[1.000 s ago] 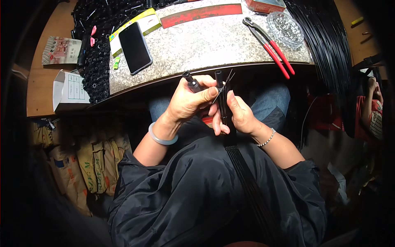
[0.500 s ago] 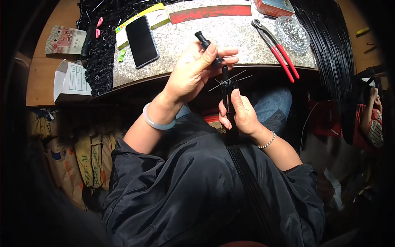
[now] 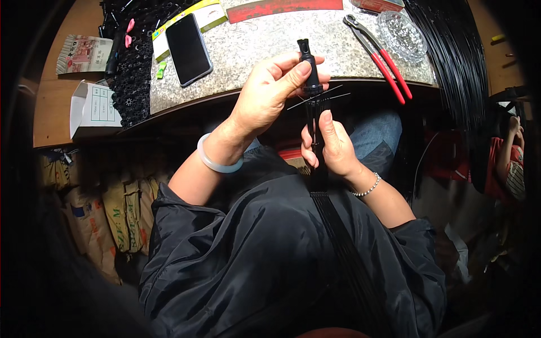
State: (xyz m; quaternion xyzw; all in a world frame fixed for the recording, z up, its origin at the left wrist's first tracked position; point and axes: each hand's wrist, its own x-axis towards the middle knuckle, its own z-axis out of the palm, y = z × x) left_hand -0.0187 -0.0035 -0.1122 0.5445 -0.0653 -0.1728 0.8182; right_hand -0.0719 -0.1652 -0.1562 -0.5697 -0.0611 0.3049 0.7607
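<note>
My left hand (image 3: pixel 260 97) pinches a black tubular plastic fitting (image 3: pixel 307 63) between thumb and fingers. It is upright, with a notched top and a wider ringed base. Directly below, my right hand (image 3: pixel 336 147) grips a black shaft bundled with thin ribs (image 3: pixel 316 121), like a folded umbrella frame. The fitting's base meets the top of this frame; I cannot tell how far over it sits. A few thin wires (image 3: pixel 339 97) stick out sideways at the joint. From the right hand, long black ribs (image 3: pixel 344 242) run down across my dark-clothed lap.
On the speckled tabletop lie a phone (image 3: pixel 189 50), a yellow-white box (image 3: pixel 205 18), a red strip (image 3: pixel 282 9), red-handled pliers (image 3: pixel 383 59) and a glass dish (image 3: pixel 401 36). Black rods (image 3: pixel 456 73) hang at right. Black parts (image 3: pixel 135 73) and an open white carton (image 3: pixel 94 110) are left.
My left hand has brought the fitting from a tilt above the frame to upright, down onto the frame's top. The right hand keeps its grip. The whole view has shifted slightly.
</note>
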